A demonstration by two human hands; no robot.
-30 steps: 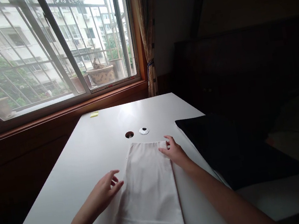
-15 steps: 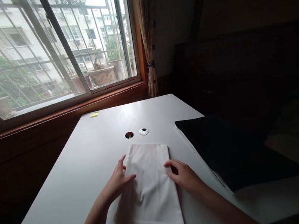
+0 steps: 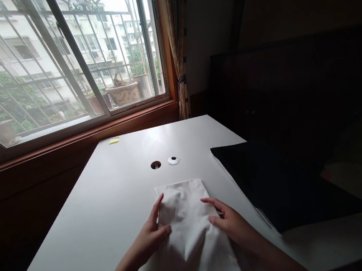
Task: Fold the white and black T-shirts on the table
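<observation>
A folded white cloth (image 3: 190,225) lies on the white table in front of me, its front end running out of the bottom of the view. Creases and a shallow dip run across its middle. At its left edge, my left hand (image 3: 150,236) holds the cloth, thumb on top and fingers along the side. My right hand (image 3: 231,221) has the opposite edge, with thumb and index finger resting on the fabric. The undersides of both hands are hidden.
The white table (image 3: 109,202) has a round cable hole (image 3: 156,165) with its loose cover (image 3: 173,160) beside it. A yellow sticky note (image 3: 114,140) is near the far left corner. Dark fabric (image 3: 278,184) covers the right edge. A barred window (image 3: 52,59) stands beyond.
The cloth has come toward me and straightened, and its surface is more creased. My left hand has moved slightly right and nearer, and my right hand has shifted a little right.
</observation>
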